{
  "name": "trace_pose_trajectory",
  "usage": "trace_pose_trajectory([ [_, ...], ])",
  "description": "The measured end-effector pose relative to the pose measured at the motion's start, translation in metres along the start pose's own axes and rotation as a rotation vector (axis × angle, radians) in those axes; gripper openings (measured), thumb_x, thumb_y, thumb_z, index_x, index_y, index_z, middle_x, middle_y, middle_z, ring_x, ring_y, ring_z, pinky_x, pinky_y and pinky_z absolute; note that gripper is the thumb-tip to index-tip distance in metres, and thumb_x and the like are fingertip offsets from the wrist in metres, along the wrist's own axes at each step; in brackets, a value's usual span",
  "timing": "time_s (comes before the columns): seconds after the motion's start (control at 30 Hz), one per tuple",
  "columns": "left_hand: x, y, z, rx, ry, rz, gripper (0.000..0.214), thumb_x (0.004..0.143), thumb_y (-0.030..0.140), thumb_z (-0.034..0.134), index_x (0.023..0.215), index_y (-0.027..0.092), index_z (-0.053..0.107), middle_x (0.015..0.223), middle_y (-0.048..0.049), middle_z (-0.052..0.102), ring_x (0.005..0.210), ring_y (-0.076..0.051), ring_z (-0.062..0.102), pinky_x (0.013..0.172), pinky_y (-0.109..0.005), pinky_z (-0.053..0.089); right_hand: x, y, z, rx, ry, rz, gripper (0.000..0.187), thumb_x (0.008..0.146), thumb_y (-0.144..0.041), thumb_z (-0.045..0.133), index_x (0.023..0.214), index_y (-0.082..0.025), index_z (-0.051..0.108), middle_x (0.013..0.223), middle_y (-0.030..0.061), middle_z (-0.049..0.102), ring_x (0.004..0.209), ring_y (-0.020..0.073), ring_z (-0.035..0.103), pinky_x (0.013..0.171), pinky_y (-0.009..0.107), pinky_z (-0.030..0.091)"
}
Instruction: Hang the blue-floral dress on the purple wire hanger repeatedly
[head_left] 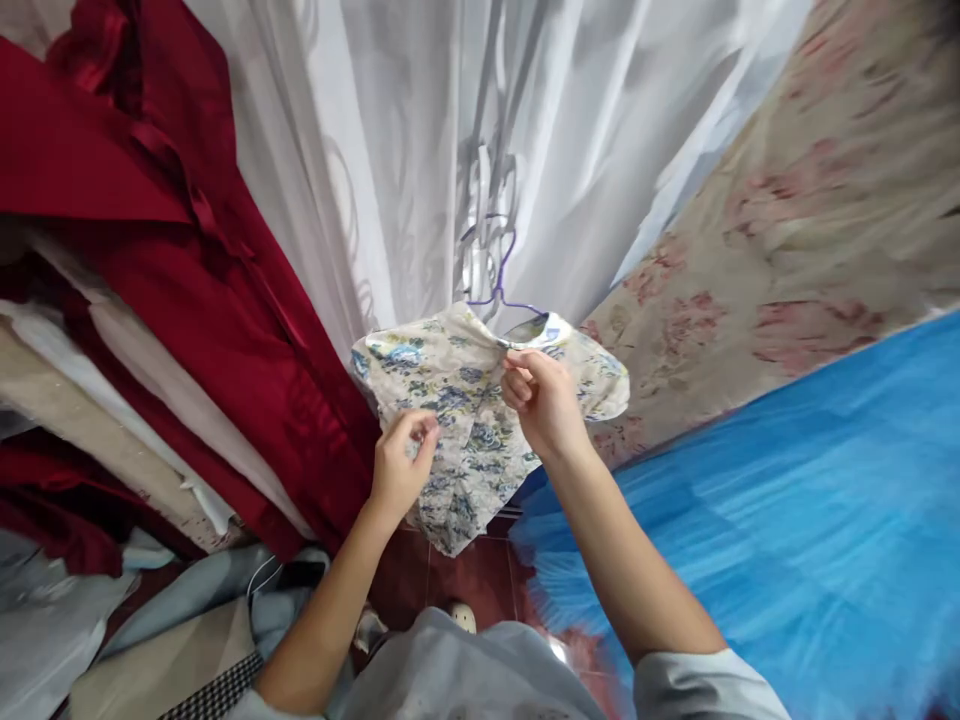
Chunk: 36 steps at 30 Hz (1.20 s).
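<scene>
A short-sleeved floral shirt (465, 400), pale with blue and green flowers, hangs in front of me on a thin purple hanger (499, 290). At its neckline, the fingers of my right hand (546, 402) are closed on the front edge of the cloth. My left hand (401, 465) is beside the shirt's left side, lower down, with thumb and forefinger curled together in a pinch. Whether any cloth is between those fingertips I cannot make out. A small label shows inside the collar, just above my right hand.
White curtains (397, 130) with several white hooks or hangers (484, 190) are behind the shirt. Red garments (247, 330) hang at left, above a bag (180, 655). At right are a floral cloth (787, 230) and a blue covering (787, 510). Reddish tiles (472, 580) lie below.
</scene>
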<state>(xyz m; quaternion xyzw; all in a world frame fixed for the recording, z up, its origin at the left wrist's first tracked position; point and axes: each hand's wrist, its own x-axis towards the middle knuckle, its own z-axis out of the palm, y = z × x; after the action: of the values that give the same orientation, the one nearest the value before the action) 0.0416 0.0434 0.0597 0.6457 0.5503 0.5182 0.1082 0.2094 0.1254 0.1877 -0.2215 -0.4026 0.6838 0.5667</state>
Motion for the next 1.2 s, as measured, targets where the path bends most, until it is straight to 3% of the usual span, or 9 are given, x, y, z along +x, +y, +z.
trace_pose_trajectory([
  [0.1, 0.044, 0.030, -0.029, 0.033, 0.150, 0.258, 0.029, 0.096, 0.022, 0.053, 0.125, 0.021, 0.057, 0.121, -0.0088, 0.063, 0.097, -0.015, 0.065, 0.083, -0.027, 0.053, -0.003, 0.017, -0.007, -0.179, 0.029, -0.079, 0.015, 0.074, -0.022, 0.071, 0.063, -0.017, 0.062, 0.041, -0.0081, 0.037, 0.037, 0.0053, 0.024, 0.038, 0.021, 0.018],
  [0.17, 0.077, 0.047, -0.039, 0.100, 0.016, 0.403, 0.034, 0.099, 0.024, 0.049, 0.133, 0.023, 0.053, 0.133, -0.0094, 0.058, 0.103, -0.015, 0.064, 0.085, -0.027, 0.053, -0.003, 0.023, -0.009, -0.251, 0.013, -0.106, 0.016, 0.076, -0.023, 0.069, 0.063, -0.018, 0.061, 0.040, -0.0081, 0.036, 0.038, 0.0060, 0.025, 0.040, 0.022, 0.018],
  [0.3, 0.127, 0.065, -0.040, 0.271, -0.269, 0.568, 0.024, 0.102, 0.025, 0.042, 0.117, 0.024, 0.061, 0.117, -0.0047, 0.065, 0.102, -0.016, 0.065, 0.081, -0.028, 0.053, 0.000, 0.028, -0.007, -0.345, -0.013, -0.191, 0.024, 0.077, -0.022, 0.068, 0.058, -0.020, 0.053, 0.042, -0.0082, 0.034, 0.038, 0.0063, 0.024, 0.041, 0.024, 0.018],
  [0.53, 0.141, 0.079, -0.040, 0.642, -0.381, 0.509, 0.023, 0.103, 0.027, 0.041, 0.106, 0.016, 0.062, 0.113, -0.0053, 0.058, 0.087, -0.014, 0.067, 0.072, -0.028, 0.050, 0.011, 0.049, -0.013, -0.404, 0.028, -0.293, 0.023, 0.078, -0.024, 0.070, 0.060, -0.020, 0.057, 0.044, -0.0074, 0.037, 0.038, 0.0067, 0.027, 0.039, 0.025, 0.019],
  [0.73, 0.148, 0.090, -0.053, 0.515, -0.121, 0.376, 0.026, 0.104, 0.027, 0.036, 0.098, 0.018, 0.060, 0.108, -0.0017, 0.059, 0.095, -0.009, 0.063, 0.086, -0.025, 0.048, 0.012, 0.066, -0.029, -0.469, 0.031, -0.288, 0.027, 0.078, -0.024, 0.069, 0.057, -0.022, 0.052, 0.045, -0.0076, 0.034, 0.039, 0.0073, 0.025, 0.040, 0.025, 0.017],
  [0.83, 0.150, 0.056, -0.081, 0.418, 0.145, 0.367, 0.017, 0.100, 0.020, 0.047, 0.091, 0.017, 0.061, 0.095, -0.0029, 0.060, 0.093, -0.013, 0.062, 0.086, -0.027, 0.049, -0.003, 0.072, -0.041, -0.540, 0.045, -0.201, 0.031, 0.077, -0.022, 0.066, 0.054, -0.021, 0.047, 0.047, -0.0072, 0.035, 0.041, 0.0076, 0.024, 0.042, 0.025, 0.017],
  [1.0, 0.140, -0.058, -0.129, 0.193, 0.430, 0.181, 0.018, 0.096, 0.031, 0.051, 0.090, 0.017, 0.062, 0.086, -0.0028, 0.060, 0.081, -0.014, 0.060, 0.075, -0.024, 0.049, -0.032, 0.077, -0.044, -0.644, -0.020, -0.108, 0.031, 0.078, -0.023, 0.062, 0.055, -0.021, 0.042, 0.049, -0.0072, 0.033, 0.045, 0.0080, 0.025, 0.045, 0.025, 0.017],
  [1.1, 0.113, -0.112, -0.123, 0.016, 0.442, -0.101, 0.022, 0.092, 0.036, 0.052, 0.085, 0.016, 0.060, 0.077, -0.0015, 0.058, 0.071, -0.013, 0.057, 0.067, -0.022, 0.047, -0.039, 0.084, -0.042, -0.654, -0.041, -0.088, 0.029, 0.078, -0.023, 0.059, 0.056, -0.021, 0.039, 0.050, -0.0072, 0.034, 0.046, 0.0080, 0.027, 0.046, 0.024, 0.018],
  [1.2, 0.075, -0.127, -0.094, -0.093, 0.335, -0.249, 0.027, 0.090, 0.038, 0.049, 0.079, 0.016, 0.058, 0.069, -0.0010, 0.057, 0.064, -0.014, 0.055, 0.064, -0.024, 0.046, -0.040, 0.094, -0.058, -0.699, 0.024, -0.099, 0.030, 0.079, -0.024, 0.058, 0.056, -0.021, 0.038, 0.051, -0.0072, 0.033, 0.047, 0.0081, 0.027, 0.047, 0.024, 0.018],
])
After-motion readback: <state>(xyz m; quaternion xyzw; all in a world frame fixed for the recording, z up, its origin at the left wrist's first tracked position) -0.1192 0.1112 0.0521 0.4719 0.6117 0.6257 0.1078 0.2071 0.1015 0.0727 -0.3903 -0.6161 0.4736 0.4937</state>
